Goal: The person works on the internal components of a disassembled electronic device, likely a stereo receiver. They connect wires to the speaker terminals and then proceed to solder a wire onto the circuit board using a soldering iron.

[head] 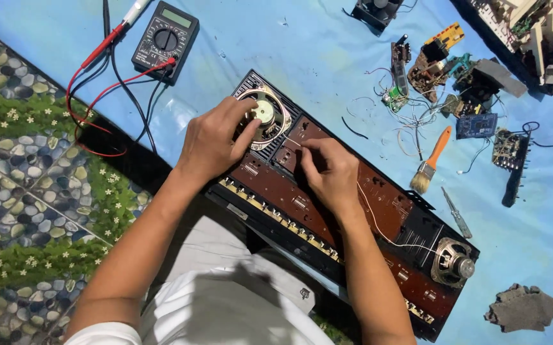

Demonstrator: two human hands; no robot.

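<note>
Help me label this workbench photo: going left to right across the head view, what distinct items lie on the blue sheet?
Multimeter → left hand on a round speaker → right hand on the brown circuit board → paintbrush → screwdriver → grey foam chunk.

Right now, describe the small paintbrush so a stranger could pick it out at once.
Start at the long black panel with brown circuit boards lying across the blue sheet. Just beyond its far right edge, below the heap of loose boards and wires, lies the paintbrush. Its orange handle and pale bristles set it apart from the grey screwdriver beside it.
</note>
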